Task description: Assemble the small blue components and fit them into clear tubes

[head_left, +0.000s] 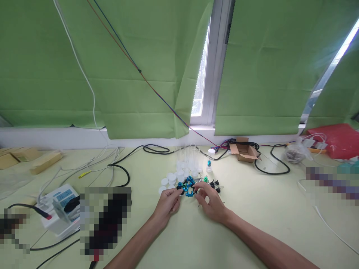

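My left hand (167, 201) is closed in a pinch at the left side of a small pile, with a small black part (182, 191) at its fingertips. Opposite it, my right hand (211, 200) has its thumb and index finger curled together around a dark bit too small to identify. Between the two hands lie small shiny blue parts (190, 194), and more blue parts (190, 181) sit just beyond the fingers. A green part (206, 179) and several black round pieces (218, 189) with thin pins are beside my right hand.
White caps (164, 182) cluster left of the pile, with clear tubes (193, 158) behind. A capped clear tube (209, 168) stands upright holding something blue. Farther back are an open cardboard box (244, 152) and black cables (157, 149). A white device (60, 209) sits left.
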Demonstrator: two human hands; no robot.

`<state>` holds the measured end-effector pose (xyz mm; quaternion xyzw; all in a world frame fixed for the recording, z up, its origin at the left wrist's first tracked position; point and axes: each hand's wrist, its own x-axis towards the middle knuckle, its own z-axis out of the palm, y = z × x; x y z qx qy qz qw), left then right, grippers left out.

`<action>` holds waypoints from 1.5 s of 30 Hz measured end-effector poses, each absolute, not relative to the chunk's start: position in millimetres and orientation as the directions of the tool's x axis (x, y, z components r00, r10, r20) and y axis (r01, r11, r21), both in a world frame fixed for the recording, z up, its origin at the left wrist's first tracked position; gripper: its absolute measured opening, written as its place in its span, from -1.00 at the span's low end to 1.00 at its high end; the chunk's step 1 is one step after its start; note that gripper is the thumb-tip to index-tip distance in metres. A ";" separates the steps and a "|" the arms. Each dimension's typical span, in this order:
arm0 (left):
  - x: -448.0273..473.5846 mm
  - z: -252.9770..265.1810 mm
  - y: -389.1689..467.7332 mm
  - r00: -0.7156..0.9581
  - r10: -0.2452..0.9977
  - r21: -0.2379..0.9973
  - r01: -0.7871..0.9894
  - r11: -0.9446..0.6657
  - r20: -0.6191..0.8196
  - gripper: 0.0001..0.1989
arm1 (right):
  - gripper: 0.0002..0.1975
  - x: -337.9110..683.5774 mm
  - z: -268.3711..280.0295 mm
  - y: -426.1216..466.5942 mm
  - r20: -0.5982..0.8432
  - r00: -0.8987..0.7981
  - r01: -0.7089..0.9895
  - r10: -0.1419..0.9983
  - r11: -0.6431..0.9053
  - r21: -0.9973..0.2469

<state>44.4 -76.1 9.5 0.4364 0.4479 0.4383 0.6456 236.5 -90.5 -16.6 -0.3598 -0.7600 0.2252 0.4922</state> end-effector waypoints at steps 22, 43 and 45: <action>44.4 10.4 -76.8 0.207 0.962 0.960 -0.177 0.217 -0.179 -0.51 | -0.86 236.0 -15.7 -91.2 0.589 -0.264 0.335 0.764 0.645 -0.686; 43.1 6.9 -75.9 0.231 0.958 0.966 -0.151 0.209 -0.171 -0.52 | -0.83 236.6 -18.6 -90.3 0.603 -0.262 0.382 0.753 0.655 -0.652; 42.6 5.3 -75.4 0.233 0.959 0.969 -0.147 0.199 -0.162 -0.53 | -0.82 236.8 -19.3 -90.3 0.592 -0.259 0.389 0.763 0.644 -0.659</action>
